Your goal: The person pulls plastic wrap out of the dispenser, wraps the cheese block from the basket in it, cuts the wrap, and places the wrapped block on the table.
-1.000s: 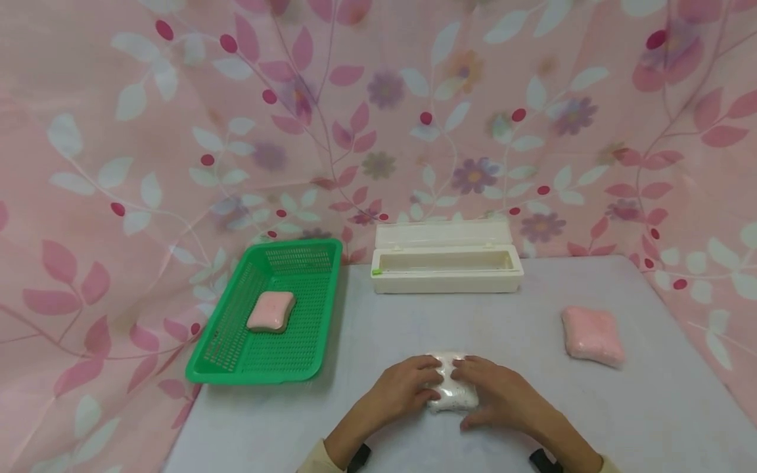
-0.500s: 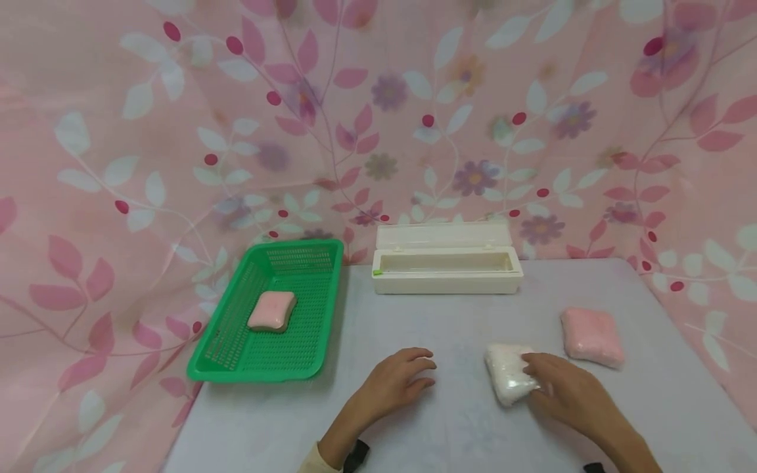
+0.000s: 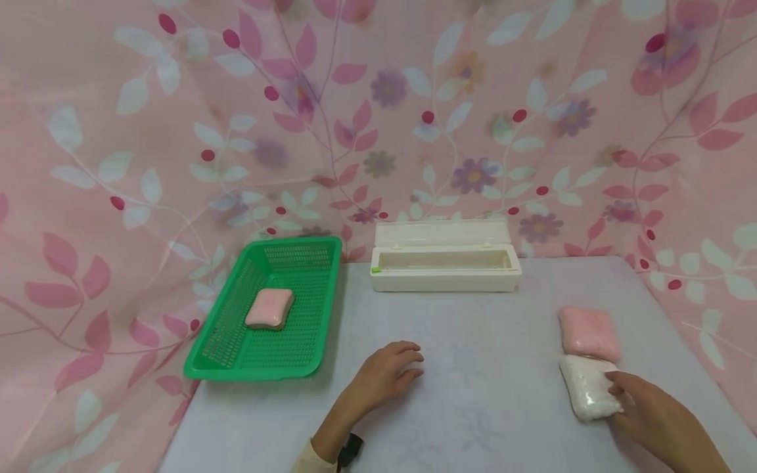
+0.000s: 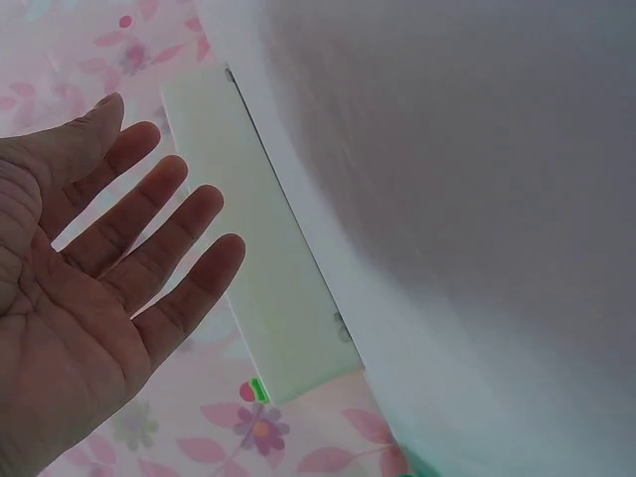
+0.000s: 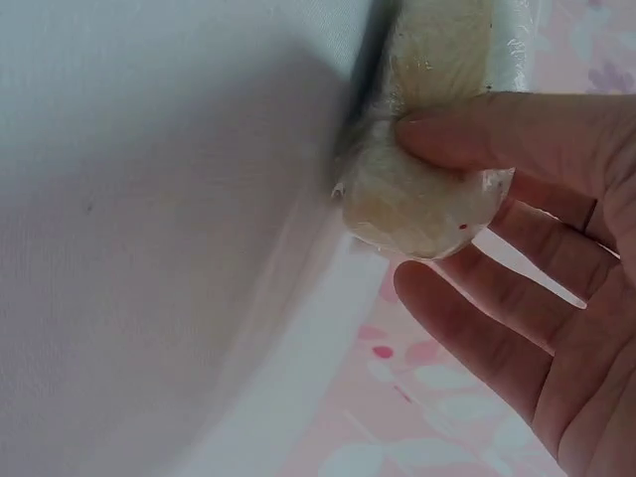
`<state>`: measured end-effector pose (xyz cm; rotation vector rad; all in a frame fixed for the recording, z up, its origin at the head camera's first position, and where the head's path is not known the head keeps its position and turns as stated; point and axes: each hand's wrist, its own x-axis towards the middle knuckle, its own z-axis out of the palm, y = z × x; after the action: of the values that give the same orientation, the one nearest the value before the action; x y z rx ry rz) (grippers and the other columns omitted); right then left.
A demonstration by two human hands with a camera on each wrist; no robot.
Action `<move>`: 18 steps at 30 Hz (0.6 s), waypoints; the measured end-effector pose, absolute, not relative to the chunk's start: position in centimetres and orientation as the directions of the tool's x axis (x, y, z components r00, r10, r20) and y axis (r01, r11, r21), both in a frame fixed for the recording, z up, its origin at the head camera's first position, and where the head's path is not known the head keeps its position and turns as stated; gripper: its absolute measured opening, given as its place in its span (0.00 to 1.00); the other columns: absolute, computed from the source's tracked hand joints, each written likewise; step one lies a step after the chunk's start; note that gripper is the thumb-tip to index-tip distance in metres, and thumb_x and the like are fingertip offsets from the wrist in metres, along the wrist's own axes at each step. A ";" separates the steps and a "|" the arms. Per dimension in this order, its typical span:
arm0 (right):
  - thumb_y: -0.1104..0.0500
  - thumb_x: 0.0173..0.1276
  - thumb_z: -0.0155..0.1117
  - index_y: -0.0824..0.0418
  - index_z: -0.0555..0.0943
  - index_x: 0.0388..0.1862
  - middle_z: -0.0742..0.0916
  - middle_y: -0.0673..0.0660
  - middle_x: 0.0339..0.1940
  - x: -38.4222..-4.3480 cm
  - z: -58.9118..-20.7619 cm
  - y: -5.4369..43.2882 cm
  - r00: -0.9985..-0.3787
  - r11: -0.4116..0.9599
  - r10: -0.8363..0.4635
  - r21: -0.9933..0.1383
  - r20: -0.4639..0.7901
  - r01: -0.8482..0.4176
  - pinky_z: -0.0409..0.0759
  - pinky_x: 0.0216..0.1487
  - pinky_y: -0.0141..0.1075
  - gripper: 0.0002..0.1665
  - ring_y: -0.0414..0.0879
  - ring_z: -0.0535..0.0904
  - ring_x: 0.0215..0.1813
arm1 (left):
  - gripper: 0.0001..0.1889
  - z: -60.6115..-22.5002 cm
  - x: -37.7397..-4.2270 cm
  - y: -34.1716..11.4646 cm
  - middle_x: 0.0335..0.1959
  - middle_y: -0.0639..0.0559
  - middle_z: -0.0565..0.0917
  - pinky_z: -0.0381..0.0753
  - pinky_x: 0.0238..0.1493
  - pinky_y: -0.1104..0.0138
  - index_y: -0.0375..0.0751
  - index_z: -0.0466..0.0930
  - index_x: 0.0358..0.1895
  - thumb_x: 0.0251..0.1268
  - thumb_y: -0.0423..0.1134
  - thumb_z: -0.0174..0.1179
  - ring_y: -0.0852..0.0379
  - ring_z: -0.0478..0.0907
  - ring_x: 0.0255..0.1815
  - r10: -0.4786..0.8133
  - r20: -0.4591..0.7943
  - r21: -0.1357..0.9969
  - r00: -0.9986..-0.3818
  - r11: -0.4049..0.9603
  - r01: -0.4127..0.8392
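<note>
The person's right hand (image 3: pixel 659 417) pinches a white, square, clear-wrapped packet (image 3: pixel 587 389) at the right of the pale cloth-covered table (image 3: pixel 473 341); the left hand (image 3: pixel 383 376) hovers, fingers loosely spread. Just beyond the packet lies a pink, square, pillow-shaped pad (image 3: pixel 589 332); farthest, an open white oblong box (image 3: pixel 446 283).

Set out on the desk (image 3: pixel 467 322): at left, basket (image 3: pixel 254 376) with inner packet (image 3: pixel 269 306) in it; farther back and right, box (image 3: pixel 446 281); at right, back packet (image 3: pixel 589 331), with front packet (image 3: pixel 587 389) just before it, possibly touching, and right grip (image 3: pixel 655 408) at its right side; left grip (image 3: pixel 382 374) between basket and front packet.
</note>
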<state>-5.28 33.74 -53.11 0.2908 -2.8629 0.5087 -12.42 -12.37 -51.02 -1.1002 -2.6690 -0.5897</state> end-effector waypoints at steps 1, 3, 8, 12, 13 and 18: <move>0.67 0.38 0.75 0.65 0.80 0.44 0.86 0.51 0.34 -5.3 -53.1 33.9 -0.965 0.922 -0.144 -0.324 0.219 -0.211 0.78 0.35 0.44 0.28 0.44 0.80 0.35 | 0.11 -51.0 -12.4 -12.5 0.53 0.50 0.83 0.77 0.53 0.65 0.43 0.85 0.46 0.63 0.40 0.69 0.56 0.78 0.55 0.629 0.317 0.289 -0.710 0.648 0.704; 0.67 0.39 0.74 0.67 0.79 0.43 0.85 0.52 0.33 -5.4 -53.0 34.2 -0.981 0.930 -0.118 -0.328 0.157 -0.164 0.78 0.34 0.48 0.27 0.49 0.80 0.34 | 0.10 -51.1 -12.4 -12.7 0.52 0.50 0.83 0.77 0.54 0.65 0.43 0.85 0.46 0.63 0.40 0.68 0.56 0.78 0.55 0.625 0.306 0.284 -0.718 0.660 0.696; 0.70 0.39 0.73 0.72 0.76 0.43 0.84 0.56 0.32 -5.3 -52.9 35.0 -0.993 0.938 -0.088 -0.329 0.076 -0.108 0.78 0.34 0.52 0.28 0.55 0.80 0.33 | 0.09 -51.6 -12.4 -13.1 0.51 0.49 0.83 0.77 0.54 0.65 0.44 0.85 0.44 0.63 0.40 0.68 0.56 0.79 0.55 0.607 0.300 0.291 -0.736 0.677 0.676; 0.66 0.38 0.79 0.69 0.77 0.44 0.84 0.57 0.36 -5.1 -52.8 35.3 -0.988 0.932 -0.132 -0.328 0.085 -0.153 0.79 0.38 0.52 0.31 0.54 0.81 0.38 | 0.09 -51.8 -12.6 -13.5 0.50 0.49 0.84 0.78 0.52 0.64 0.43 0.85 0.44 0.63 0.40 0.68 0.56 0.79 0.54 0.606 0.311 0.288 -0.732 0.674 0.680; 0.65 0.37 0.81 0.67 0.78 0.44 0.85 0.58 0.38 -5.1 -52.6 35.3 -0.984 0.930 -0.147 -0.325 0.097 -0.171 0.78 0.40 0.54 0.31 0.56 0.81 0.40 | 0.09 -51.8 -12.6 -13.5 0.50 0.50 0.84 0.78 0.52 0.64 0.44 0.85 0.44 0.63 0.40 0.68 0.56 0.79 0.53 0.607 0.313 0.283 -0.731 0.675 0.682; 0.54 0.44 0.84 0.61 0.82 0.44 0.86 0.64 0.43 -6.2 -49.4 33.9 -0.967 0.908 -0.164 -0.353 0.197 -0.225 0.78 0.37 0.57 0.29 0.59 0.81 0.38 | 0.09 -51.3 -13.2 -13.7 0.50 0.51 0.83 0.77 0.54 0.64 0.43 0.85 0.45 0.64 0.40 0.67 0.56 0.79 0.54 0.595 0.312 0.282 -0.740 0.686 0.671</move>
<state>-6.20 33.94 -49.44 0.2986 -2.9086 0.5663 -13.17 -13.75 -51.30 -1.0260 -2.7012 -0.5669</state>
